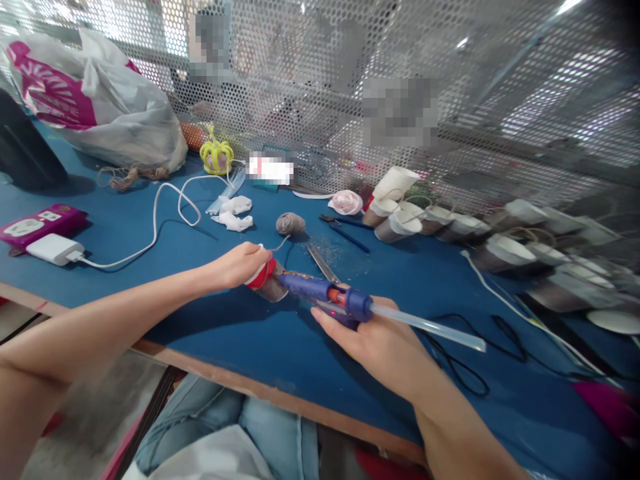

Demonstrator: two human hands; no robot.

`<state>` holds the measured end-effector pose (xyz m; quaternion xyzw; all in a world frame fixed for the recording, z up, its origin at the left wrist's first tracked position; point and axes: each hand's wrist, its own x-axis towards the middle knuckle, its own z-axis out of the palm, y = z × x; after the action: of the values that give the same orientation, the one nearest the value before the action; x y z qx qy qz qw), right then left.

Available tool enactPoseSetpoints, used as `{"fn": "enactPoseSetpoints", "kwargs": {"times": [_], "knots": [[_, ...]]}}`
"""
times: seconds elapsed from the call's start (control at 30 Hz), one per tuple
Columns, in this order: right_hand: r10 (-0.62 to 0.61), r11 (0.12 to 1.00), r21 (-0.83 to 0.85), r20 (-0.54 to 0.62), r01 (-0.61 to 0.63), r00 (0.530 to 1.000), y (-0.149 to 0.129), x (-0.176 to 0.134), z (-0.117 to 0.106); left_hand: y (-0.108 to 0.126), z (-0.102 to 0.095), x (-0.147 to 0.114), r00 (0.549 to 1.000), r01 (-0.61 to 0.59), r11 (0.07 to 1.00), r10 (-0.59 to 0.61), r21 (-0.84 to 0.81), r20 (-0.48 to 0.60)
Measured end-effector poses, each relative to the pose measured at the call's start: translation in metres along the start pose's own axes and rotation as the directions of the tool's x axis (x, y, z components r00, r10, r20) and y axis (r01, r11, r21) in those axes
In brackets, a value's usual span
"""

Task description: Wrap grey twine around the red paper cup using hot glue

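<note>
My left hand [243, 265] is closed around a small red-rimmed cup [270, 285], its lower part wrapped in grey-brown cord. In my right hand [370, 333] is a blue glue gun [315, 291], its nozzle pointing left and touching or almost touching the cup's side. A long clear glue stick [430, 325] juts out of the back of the gun. From the cup a strand of grey yarn runs to a ball of grey yarn [291, 225] just beyond. Fingers of the right hand under the gun are partly hidden.
Behind the cup lie a metal blade-like tool [323, 262] and blue-handled pliers [350, 233]. Rows of wrapped cups [399, 223] stand at the right. A black cable [465, 380] loops near my right wrist. A white charging cable [155, 230] and plastic bag [125, 113] lie left. Perforated metal [310, 80] borders the back.
</note>
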<state>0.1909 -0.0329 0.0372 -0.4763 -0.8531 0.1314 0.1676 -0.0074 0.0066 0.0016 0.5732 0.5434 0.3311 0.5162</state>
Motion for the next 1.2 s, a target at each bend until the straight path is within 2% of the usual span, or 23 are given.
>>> {"fn": "enactPoseSetpoints", "kwargs": {"times": [0.07, 0.23, 0.4, 0.5, 0.63, 0.77, 1.0, 1.2], "knots": [[-0.013, 1.000, -0.005, -0.006, 0.013, 1.000, 0.001, 0.000, 0.000, 0.000, 0.000, 0.000, 1.000, 0.000, 1.000, 0.000, -0.012, 0.018], [-0.039, 0.999, 0.031, 0.042, 0.038, 0.998, 0.003, -0.002, 0.004, -0.002, 0.001, 0.001, 0.999, -0.006, 0.999, 0.008, 0.032, -0.042], [-0.054, 0.990, -0.130, -0.008, 0.053, 0.998, 0.003, 0.003, -0.001, -0.001, 0.000, -0.001, 0.998, -0.047, 0.992, 0.050, 0.119, -0.026], [-0.003, 0.986, -0.165, -0.002, 0.002, 1.000, 0.005, 0.005, -0.004, -0.001, -0.001, -0.001, 0.996, -0.082, 0.984, 0.084, 0.160, -0.006], [0.115, 0.988, -0.100, -0.017, -0.116, 0.993, 0.010, 0.006, -0.002, -0.006, -0.002, 0.000, 0.993, -0.121, 0.975, 0.119, 0.186, 0.022], [0.187, 0.982, 0.031, 0.038, -0.188, 0.982, 0.012, 0.008, 0.000, -0.009, -0.003, 0.001, 0.987, -0.159, 0.966, 0.155, 0.202, 0.035], [0.215, 0.961, 0.150, 0.118, -0.231, 0.970, 0.005, 0.005, -0.006, -0.007, -0.003, 0.000, 0.987, -0.157, 0.970, 0.150, 0.186, 0.054], [0.188, 0.963, 0.181, 0.090, -0.201, 0.978, 0.009, 0.007, -0.005, -0.010, -0.004, 0.000, 0.984, -0.180, 0.957, 0.172, 0.228, 0.055]]}}
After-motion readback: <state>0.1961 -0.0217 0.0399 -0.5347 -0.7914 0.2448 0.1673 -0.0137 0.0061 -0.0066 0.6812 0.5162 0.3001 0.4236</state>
